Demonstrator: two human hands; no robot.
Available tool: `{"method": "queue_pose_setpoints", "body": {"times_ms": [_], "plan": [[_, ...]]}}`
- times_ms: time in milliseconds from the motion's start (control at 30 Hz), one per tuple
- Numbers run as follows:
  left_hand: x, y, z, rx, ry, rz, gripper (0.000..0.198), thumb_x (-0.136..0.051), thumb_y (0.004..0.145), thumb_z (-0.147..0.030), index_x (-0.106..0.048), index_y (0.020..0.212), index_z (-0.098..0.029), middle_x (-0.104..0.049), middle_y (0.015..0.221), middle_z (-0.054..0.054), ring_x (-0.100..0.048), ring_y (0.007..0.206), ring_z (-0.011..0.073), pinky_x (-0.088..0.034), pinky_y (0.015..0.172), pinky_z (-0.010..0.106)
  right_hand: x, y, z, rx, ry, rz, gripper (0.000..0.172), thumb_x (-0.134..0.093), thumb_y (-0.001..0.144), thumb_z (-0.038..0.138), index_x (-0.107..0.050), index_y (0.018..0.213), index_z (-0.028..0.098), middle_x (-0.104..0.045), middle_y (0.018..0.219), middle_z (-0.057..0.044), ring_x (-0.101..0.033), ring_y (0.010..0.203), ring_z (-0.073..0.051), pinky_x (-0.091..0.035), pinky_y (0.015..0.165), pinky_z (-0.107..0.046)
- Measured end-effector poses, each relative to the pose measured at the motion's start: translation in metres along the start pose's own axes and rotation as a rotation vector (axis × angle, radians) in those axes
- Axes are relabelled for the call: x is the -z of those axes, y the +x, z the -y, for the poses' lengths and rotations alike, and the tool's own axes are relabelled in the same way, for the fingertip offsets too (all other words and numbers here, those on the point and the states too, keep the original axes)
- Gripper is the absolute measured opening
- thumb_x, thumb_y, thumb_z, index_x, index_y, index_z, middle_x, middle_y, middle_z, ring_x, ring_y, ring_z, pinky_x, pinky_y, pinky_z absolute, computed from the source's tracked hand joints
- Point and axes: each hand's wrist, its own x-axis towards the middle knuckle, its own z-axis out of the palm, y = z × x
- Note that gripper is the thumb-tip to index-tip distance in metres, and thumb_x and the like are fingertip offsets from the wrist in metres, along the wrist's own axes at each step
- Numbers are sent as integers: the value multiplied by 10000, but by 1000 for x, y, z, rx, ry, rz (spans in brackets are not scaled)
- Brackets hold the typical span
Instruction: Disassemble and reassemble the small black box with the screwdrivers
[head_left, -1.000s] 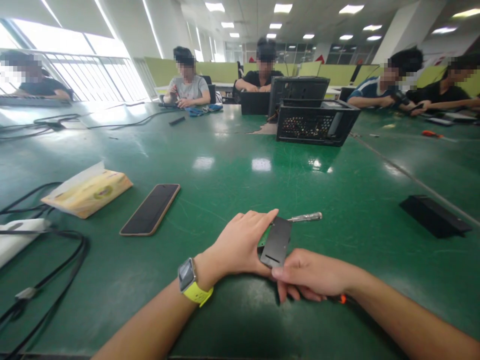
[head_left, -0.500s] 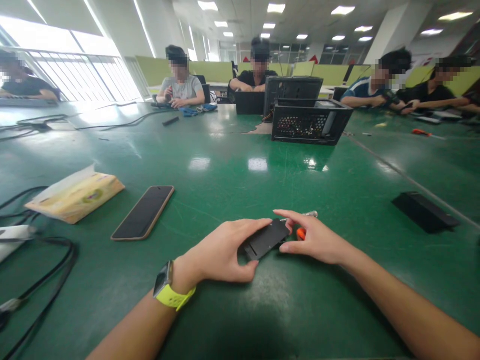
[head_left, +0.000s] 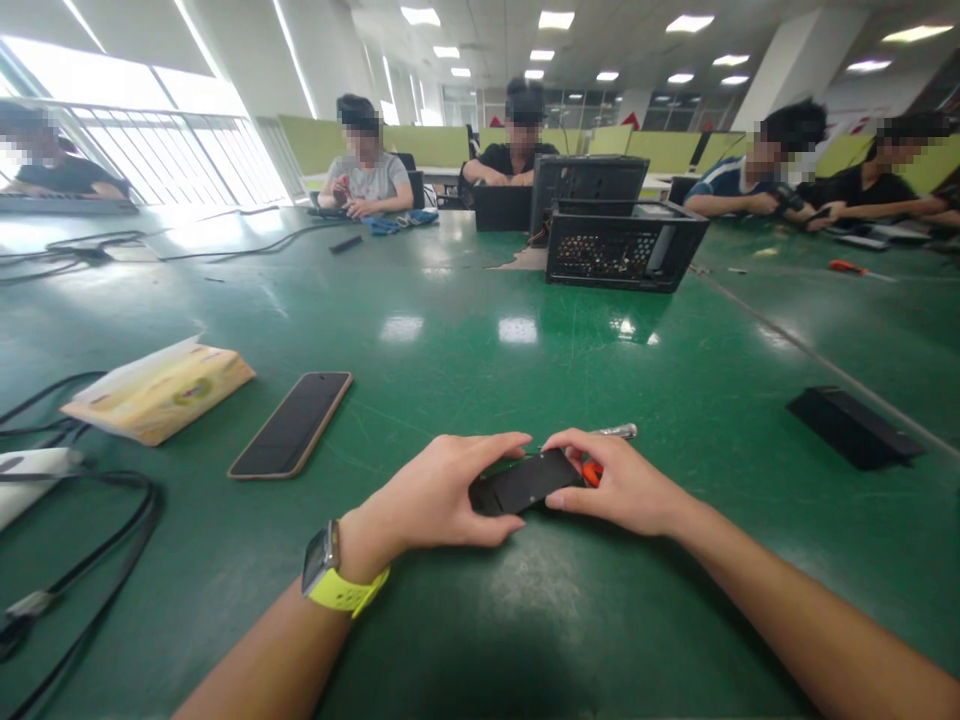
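A flat black rectangular piece (head_left: 525, 484) lies tilted between my hands, low over the green table. My left hand (head_left: 450, 495), with a watch on a yellow-green strap at the wrist, wraps its thumb and fingers around the left end. At the right end, my right hand (head_left: 622, 478) pinches the piece between thumb and fingers. An orange object (head_left: 592, 473) shows partly behind the right fingers; most of it is hidden. Just beyond that hand sits a small silvery metal item (head_left: 621, 432), too small to name.
A phone (head_left: 292, 428) and a tissue pack (head_left: 161, 392) lie on the left, beside black cables (head_left: 139, 530) and a white power strip (head_left: 34, 480). A black block (head_left: 855, 428) rests at right. Farther off stand computer cases (head_left: 622, 245) and an orange-handled screwdriver (head_left: 847, 267); several people sit around the table.
My right hand has closed onto the right end of the black piece, where it was apart before. The piece has turned flatter, and the left fingers have shifted back along it.
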Motion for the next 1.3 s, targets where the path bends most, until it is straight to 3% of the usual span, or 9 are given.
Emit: {"method": "queue_pose_setpoints", "body": {"times_ms": [100,267,467,600,833,1033,1300], "plan": [[3,-2,1,22,7,29,829,-767,653,-517,-458,1342,-174,-632,1270,101,-620,1140,249,-474,988,359,0,-1,0,12,-25,-5,480,-709,769,452,-594,1165,208,-630,955,-33,-563,836,-186,-421,752,-313],[2,-3,2,15,15,37,784,-763,672,-452,-464,1337,-163,-650,1240,101,-642,1100,253,-496,943,357,-3,1,6,106,-178,-66,619,-734,725,512,-596,1264,239,-583,970,-48,-564,836,-192,-433,752,-331],[-1,-8,4,31,-9,29,829,-756,636,-593,-499,1314,-191,-646,1251,104,-642,1103,264,-500,943,357,-5,2,11,169,-225,-80,561,-708,740,553,-656,1204,242,-531,927,-45,-562,795,-181,-440,710,-323],[-1,-12,5,36,-20,24,792,-740,667,-583,-511,1317,-192,-627,1281,106,-620,1143,262,-482,983,368,-4,0,15,167,-244,-107,507,-713,748,519,-666,1161,229,-516,938,-48,-558,795,-180,-442,701,-319],[-1,-15,5,36,-54,16,717,-690,728,-585,-526,1312,-201,-629,1278,101,-617,1141,258,-478,981,365,4,5,21,207,-255,45,374,-660,826,426,-612,1104,181,-620,931,-55,-579,846,-199,-431,734,-316],[1,-19,1,31,-61,48,514,-539,905,-430,-465,1356,-196,-588,1332,87,-580,1190,217,-457,1012,351,1,6,21,184,-299,12,363,-642,830,468,-592,1045,179,-627,929,-50,-575,815,-193,-417,704,-310],[0,-21,1,26,-127,11,416,-472,951,-324,-464,1357,-233,-561,1354,75,-539,1225,204,-437,1046,367,-9,9,20,92,-322,-98,485,-676,733,601,-569,945,178,-592,881,-41,-542,716,-173,-394,607,-288]]}}
